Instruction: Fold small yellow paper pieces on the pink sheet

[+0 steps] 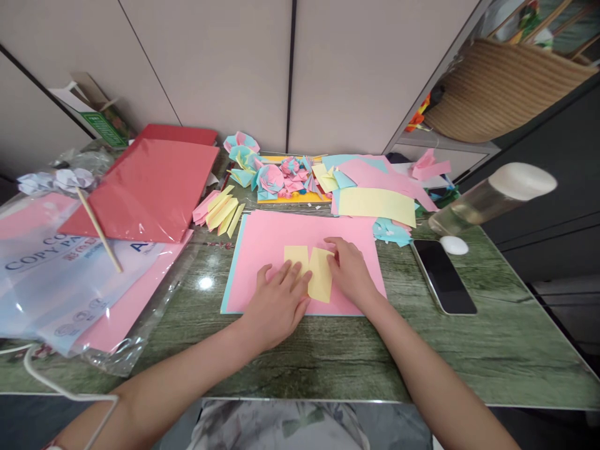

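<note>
Two small yellow paper pieces (320, 284) lie side by side on a stack of pink paper (267, 234), with a narrow gap between their upper parts. The right piece is slightly tilted. My left hand (276, 303) rests flat with spread fingers over the left piece, its fingertips reaching the right one. At the right piece's outer edge, my right hand (350, 270) touches the paper with its fingers bent and apart. Whether the two pieces join beneath my left fingers is hidden. A light blue sheet shows under the pink stack's left edge.
Folded yellow and pink strips (220, 209) and paper flowers (270, 180) lie behind the stack. A yellow strip (377, 205) sits at back right. The phone (443, 275), a bottle (487, 197) and a white oval object (454, 245) stand right; red folders (154, 187) and a stick (99, 230) left.
</note>
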The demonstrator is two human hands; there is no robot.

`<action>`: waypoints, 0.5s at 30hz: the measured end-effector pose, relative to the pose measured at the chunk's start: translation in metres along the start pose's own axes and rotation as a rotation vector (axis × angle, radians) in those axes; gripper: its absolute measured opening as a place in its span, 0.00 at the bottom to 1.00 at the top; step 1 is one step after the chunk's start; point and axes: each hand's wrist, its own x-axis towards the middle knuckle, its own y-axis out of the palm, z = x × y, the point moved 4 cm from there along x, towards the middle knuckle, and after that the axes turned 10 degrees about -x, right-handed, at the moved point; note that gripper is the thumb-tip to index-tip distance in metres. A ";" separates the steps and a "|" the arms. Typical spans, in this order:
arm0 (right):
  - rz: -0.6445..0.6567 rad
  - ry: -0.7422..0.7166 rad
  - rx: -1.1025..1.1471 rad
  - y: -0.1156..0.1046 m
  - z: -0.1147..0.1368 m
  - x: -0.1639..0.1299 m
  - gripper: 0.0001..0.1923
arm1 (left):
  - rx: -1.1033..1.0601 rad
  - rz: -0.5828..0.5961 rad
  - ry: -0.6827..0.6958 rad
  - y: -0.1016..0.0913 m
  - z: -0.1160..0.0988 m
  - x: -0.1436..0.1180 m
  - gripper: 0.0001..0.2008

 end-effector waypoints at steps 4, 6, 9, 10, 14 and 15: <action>-0.001 0.006 0.010 -0.002 0.000 0.000 0.20 | -0.002 0.001 -0.011 0.001 -0.001 0.000 0.21; -0.005 0.008 0.018 -0.003 0.000 0.000 0.19 | -0.002 0.000 -0.019 0.001 -0.002 0.000 0.21; -0.015 0.014 0.037 -0.005 0.000 0.000 0.19 | -0.003 -0.004 -0.028 0.002 -0.003 0.000 0.22; -0.018 0.016 0.046 -0.005 0.000 0.000 0.19 | -0.005 -0.005 -0.030 0.002 -0.003 0.000 0.22; -0.013 0.021 0.099 -0.006 -0.002 0.000 0.19 | -0.012 0.000 -0.027 0.004 -0.002 -0.001 0.22; -0.011 0.019 0.114 -0.006 -0.002 0.000 0.19 | -0.013 0.002 -0.024 0.005 -0.001 -0.001 0.23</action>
